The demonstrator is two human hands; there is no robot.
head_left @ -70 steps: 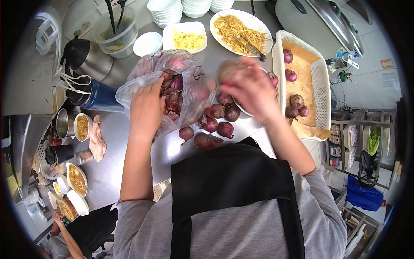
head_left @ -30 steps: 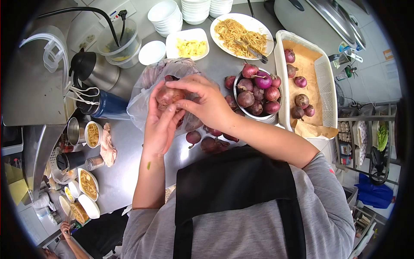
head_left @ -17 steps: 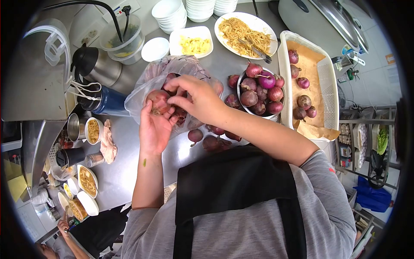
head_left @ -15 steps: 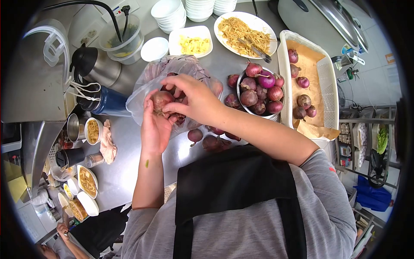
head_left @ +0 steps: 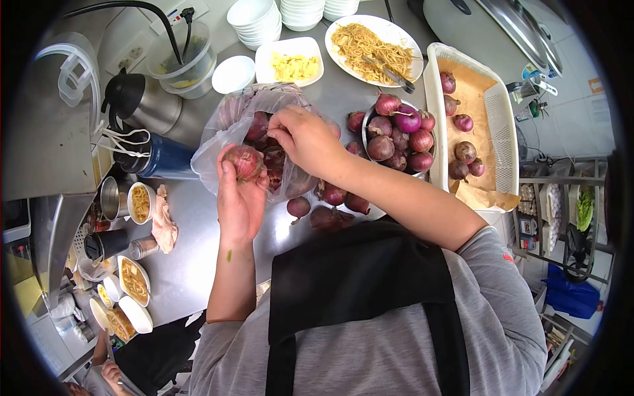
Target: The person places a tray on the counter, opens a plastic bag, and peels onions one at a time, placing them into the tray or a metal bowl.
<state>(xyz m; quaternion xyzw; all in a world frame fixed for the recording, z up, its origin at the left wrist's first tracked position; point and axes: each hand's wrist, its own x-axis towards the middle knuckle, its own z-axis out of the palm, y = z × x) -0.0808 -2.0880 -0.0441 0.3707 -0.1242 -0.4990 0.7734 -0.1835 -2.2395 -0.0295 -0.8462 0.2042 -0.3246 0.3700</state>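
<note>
The left hand (head_left: 240,208) cups a round, papery red onion (head_left: 244,163) in half-bent fingers, by a see-through plastic bag (head_left: 210,146) of onions. The right hand (head_left: 309,142) is over the bag, fingers curled; I can't tell if they pinch anything. One onion seems to be getting looked after; moving it calls for a gentle, steady hold. Further right, a round silver metal bowl (head_left: 421,175) is heaped with onions.

Left hand (head_left: 242,201) cupped palm-up at near edge of translucent white plastic bag (head_left: 210,148), forearm upright, green mark on wrist. Right hand (head_left: 305,140) palm-down over bag, fingers bent, forearm slanting in from right.
</note>
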